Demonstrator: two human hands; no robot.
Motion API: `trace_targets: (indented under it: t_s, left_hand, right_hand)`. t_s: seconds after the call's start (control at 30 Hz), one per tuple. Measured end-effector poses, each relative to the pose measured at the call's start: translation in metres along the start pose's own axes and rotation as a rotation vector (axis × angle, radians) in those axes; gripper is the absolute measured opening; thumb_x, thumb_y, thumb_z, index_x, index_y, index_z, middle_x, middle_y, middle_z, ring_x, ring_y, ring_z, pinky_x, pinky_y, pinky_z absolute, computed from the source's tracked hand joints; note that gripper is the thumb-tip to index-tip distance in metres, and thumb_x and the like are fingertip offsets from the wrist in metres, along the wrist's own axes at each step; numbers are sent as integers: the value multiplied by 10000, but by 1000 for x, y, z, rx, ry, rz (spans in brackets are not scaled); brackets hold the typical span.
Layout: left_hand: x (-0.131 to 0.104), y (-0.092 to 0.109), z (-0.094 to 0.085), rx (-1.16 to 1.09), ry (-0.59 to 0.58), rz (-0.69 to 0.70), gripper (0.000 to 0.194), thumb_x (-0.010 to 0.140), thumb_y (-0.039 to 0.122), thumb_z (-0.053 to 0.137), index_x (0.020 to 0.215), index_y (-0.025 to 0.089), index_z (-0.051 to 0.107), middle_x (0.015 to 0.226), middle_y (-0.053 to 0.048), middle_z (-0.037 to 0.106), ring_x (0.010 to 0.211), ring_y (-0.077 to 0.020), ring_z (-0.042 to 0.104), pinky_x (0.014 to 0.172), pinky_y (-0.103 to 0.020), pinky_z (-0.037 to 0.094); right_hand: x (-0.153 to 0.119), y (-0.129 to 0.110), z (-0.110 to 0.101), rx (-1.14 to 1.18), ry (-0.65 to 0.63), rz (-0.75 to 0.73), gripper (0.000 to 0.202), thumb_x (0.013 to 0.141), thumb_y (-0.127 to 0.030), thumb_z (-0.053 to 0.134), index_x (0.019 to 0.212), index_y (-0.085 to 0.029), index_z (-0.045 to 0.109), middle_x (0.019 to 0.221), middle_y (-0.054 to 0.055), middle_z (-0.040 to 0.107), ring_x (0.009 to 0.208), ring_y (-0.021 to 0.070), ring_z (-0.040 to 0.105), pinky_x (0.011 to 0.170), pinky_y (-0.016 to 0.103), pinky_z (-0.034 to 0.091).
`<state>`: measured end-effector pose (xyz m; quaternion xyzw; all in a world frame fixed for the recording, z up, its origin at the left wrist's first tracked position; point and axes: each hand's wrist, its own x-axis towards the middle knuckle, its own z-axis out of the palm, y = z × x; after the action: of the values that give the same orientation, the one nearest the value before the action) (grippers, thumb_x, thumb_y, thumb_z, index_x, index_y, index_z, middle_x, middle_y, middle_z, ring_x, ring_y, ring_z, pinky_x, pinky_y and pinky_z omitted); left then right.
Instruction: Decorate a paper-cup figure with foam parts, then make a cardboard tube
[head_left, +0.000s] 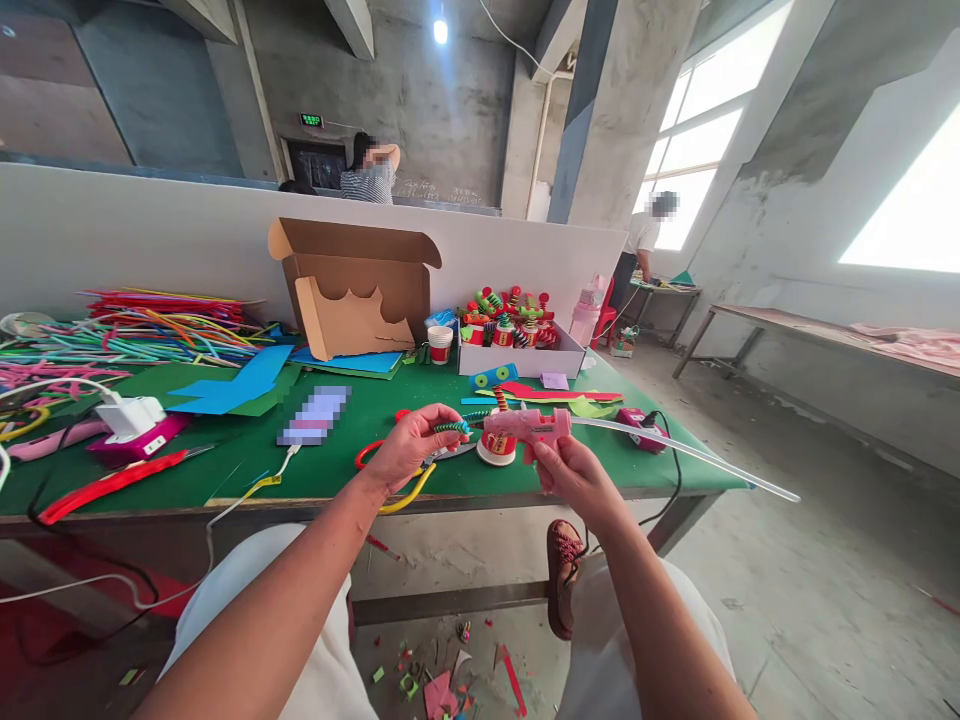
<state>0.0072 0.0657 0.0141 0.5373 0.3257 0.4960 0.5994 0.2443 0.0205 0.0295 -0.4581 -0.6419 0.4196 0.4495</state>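
Plainly, the pink plastic glue gun is gripped in the right hand, fingers closed round its handle; its body partly covers the red-and-white paper cup, which stands wide rim down, and a long translucent glue stick runs from its rear, out to the cup's right; the left hand, left of the cup, pinches a small green-and-blue coil close to the nozzle, though whether the two touch I cannot tell.

Below lies a green tabletop; left of the cup are scissors with red and yellow handles and, farther left, a heap of many-coloured thin rods; behind the cup stand a white open box filled with bright cup figures and, to the left, an open brown cardboard box; well beyond the cup rise bare grey concrete walls, a lit bulb overhead; far behind, a person in a striped top shows above a white partition.
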Motion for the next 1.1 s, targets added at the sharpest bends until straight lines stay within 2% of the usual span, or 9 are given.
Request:
trace_targets:
  t_s: [0.27,0.53,1.1]
  left_hand:
    - [0,-2,-1,20,-11,10,362,649,380,835,866,173,633,767,-5,666,741,-142,635,731,-275,503]
    - [0,0,0,13,0,2,376,626,383,848,854,177,631,764,0,661,744,-147,642,751,-290,502]
    - [1,-2,0,14,-3,-4,367,625,378,850,850,178,640,772,-2,671,756,-154,649,767,-298,502]
  right_hand:
    - [0,3,-1,-18,-14,-22,533,776,-720,547,745,-189,583,502,-53,432,470,96,393,460,240,345]
    - [0,4,0,-34,0,-12,521,792,-709,537,744,-191,576,511,-48,443,480,102,402,480,249,370]
    - [-1,2,0,-16,-2,-14,531,767,-720,556,729,-191,572,506,-56,432,469,94,394,465,248,351]
